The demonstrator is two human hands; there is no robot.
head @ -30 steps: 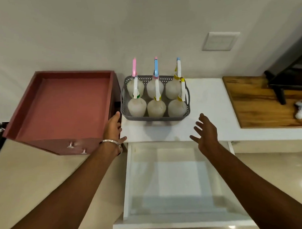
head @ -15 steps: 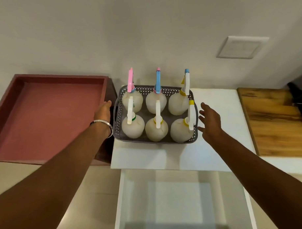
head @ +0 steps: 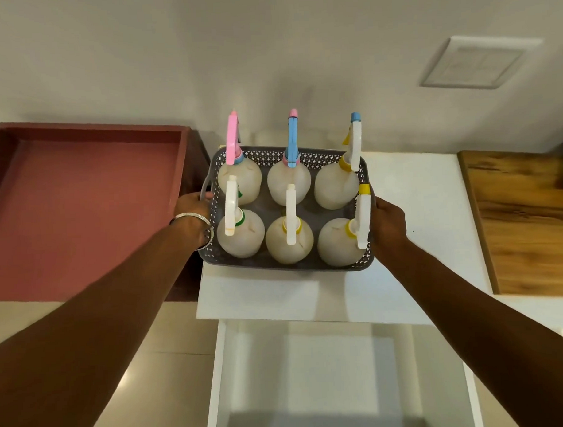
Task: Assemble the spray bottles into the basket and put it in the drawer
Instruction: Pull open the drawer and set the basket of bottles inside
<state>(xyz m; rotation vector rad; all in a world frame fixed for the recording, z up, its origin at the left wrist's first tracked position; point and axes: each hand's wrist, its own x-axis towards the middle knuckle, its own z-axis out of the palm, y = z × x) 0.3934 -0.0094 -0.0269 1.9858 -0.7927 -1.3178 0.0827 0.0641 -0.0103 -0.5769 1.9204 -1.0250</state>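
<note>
Both hands had closed in on the basket since half a second before, when they were open in the air on either side of it. At the far left stood a red-brown tray (head: 82, 214), touching nothing else. Next to it the left hand (head: 190, 210), with a metal bangle (head: 192, 218) on the wrist, gripped the left handle of the grey basket (head: 288, 265), fingers curled round it. The basket sat on the white counter (head: 417, 208), near its left end, and held six spray bottles (head: 289, 241) upright in two rows of three. The back row had a pink, a blue and a white sprayer head; the front three were white. The right hand (head: 389, 222) held the right rim of the basket; its fingers were hidden behind the rim, so I could not tell how they lay. Below the counter the white drawer (head: 311, 372) stood pulled out. At the far right lay a wooden board (head: 529, 220).
</note>
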